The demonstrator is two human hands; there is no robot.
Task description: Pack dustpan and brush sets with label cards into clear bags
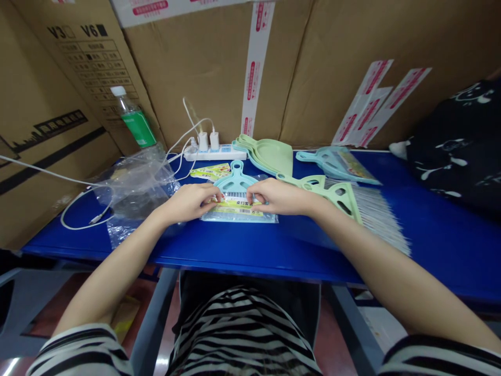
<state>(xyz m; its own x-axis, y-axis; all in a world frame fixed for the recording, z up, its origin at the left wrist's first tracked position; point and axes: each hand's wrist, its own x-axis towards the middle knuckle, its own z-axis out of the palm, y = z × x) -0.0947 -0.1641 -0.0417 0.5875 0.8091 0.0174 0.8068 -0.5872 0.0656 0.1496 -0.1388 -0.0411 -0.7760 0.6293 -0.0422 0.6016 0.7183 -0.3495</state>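
One brush set (236,192) — light blue, clear-bagged, yellow label (234,205) across

You have two packaged blue dustpan sets (236,184), at twelve and one o'clock; two green brushes (340,197) at one; at least two stacked dustpans (274,154), one power strip (230,152) and two charger blocks (214,140) at twelve; one bottle (138,127) at eleven.

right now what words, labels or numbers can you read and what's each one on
"V3": left cardboard
"V6": same cardboard, beside a filled black square
"桌扫套", apparently, the rest covered: yellow label on the bagged light-blue brush
Too small or blurred: the cardboard's other print, red-printed tape, bottle's green label, yellow card behind
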